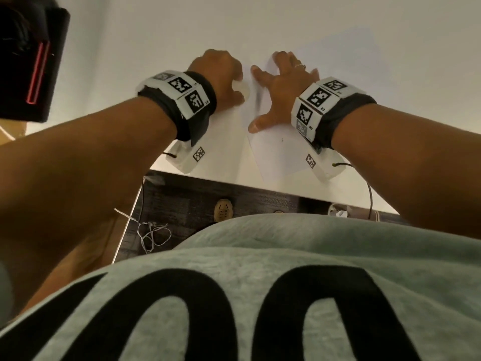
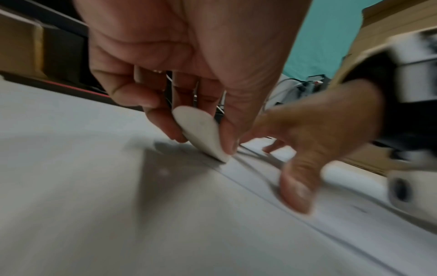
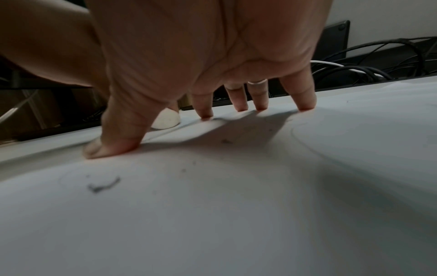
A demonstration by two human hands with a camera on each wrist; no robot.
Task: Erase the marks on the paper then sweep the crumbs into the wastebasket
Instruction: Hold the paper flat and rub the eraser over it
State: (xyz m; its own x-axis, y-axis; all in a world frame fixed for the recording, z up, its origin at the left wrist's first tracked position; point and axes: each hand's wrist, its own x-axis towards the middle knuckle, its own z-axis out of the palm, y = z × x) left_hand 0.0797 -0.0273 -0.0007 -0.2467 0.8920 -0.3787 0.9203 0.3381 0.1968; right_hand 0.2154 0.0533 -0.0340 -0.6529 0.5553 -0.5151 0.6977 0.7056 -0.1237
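Observation:
A white sheet of paper [image 1: 281, 149] lies on the white table [image 1: 156, 35], with faint pencil marks [image 3: 305, 138] and dark eraser crumbs [image 3: 104, 185] on it. My left hand [image 1: 223, 76] pinches a white oval eraser [image 2: 203, 134] between thumb and fingers, its lower tip pressed at the paper's left edge [image 2: 238, 170]. The eraser [image 1: 242, 88] also peeks out beside that hand in the head view. My right hand [image 1: 278, 87] lies spread on the paper, fingertips [image 3: 238, 107] and thumb pressing it flat. No wastebasket is in view.
The table's near edge [image 1: 260, 188] runs just behind my wrists, with dark floor and loose cords [image 1: 153, 233] below. Black cables [image 3: 378, 61] run along the table's far edge. A black device with a red strip [image 1: 33, 63] sits at the upper left.

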